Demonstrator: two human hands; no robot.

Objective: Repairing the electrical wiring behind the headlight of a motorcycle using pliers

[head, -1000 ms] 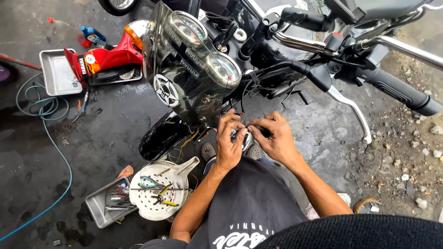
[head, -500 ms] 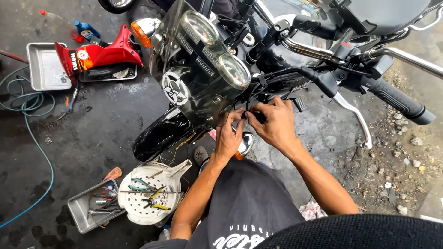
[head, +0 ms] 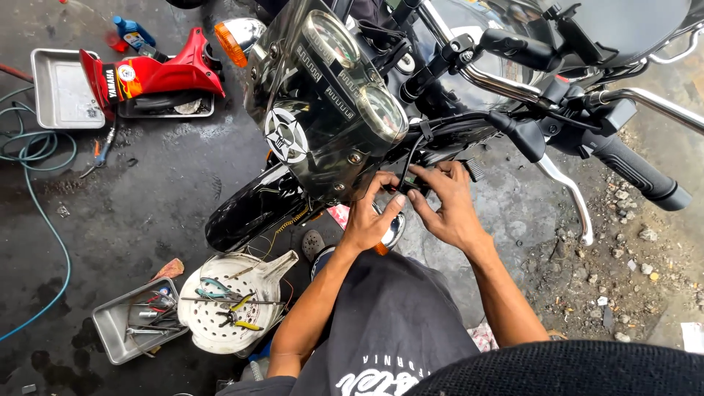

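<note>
Under the motorcycle's smoked windscreen (head: 323,125), both hands have moved up toward 12 o'clock: left hand (head: 370,220) and right hand (head: 447,209) now pinch a small black connector (head: 408,183).

A dark, wet concrete floor (head: 169,191) is seen, on which a metal tray (head: 62,92) and red fairing panel (head: 158,70) lie toward its far left corner, a coiled hose (head: 29,150) at its left edge, and a tool tray (head: 128,326) near its near edge.
</note>
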